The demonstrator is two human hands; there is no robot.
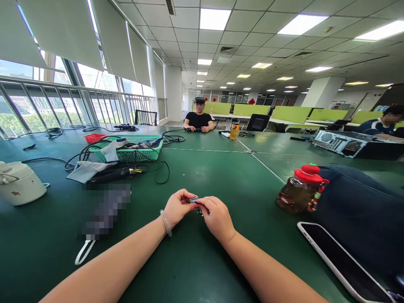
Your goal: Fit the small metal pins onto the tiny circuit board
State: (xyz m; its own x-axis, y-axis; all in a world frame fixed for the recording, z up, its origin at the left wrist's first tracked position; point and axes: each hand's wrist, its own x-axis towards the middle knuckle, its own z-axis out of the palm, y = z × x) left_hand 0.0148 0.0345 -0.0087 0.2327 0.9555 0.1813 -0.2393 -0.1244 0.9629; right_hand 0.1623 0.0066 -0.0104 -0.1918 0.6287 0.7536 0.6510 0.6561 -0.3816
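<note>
As the fingers of left hand (177,207) and right hand (218,216) pinch it, one small blue part (193,200) is held front-right of the green basket (150,155); one red-lidded bottle (295,192), far right of that basket.

The left hand (176,208) and right hand (218,217) were ungloved, and the left forearm (120,261) and right forearm (268,267) were bare along all that showed. A pale, milky bangle (166,223) circled the left wrist: a smooth, rounded, plain hoop with a soft shine. A fine crease marked the bare right wrist (231,235).
</note>
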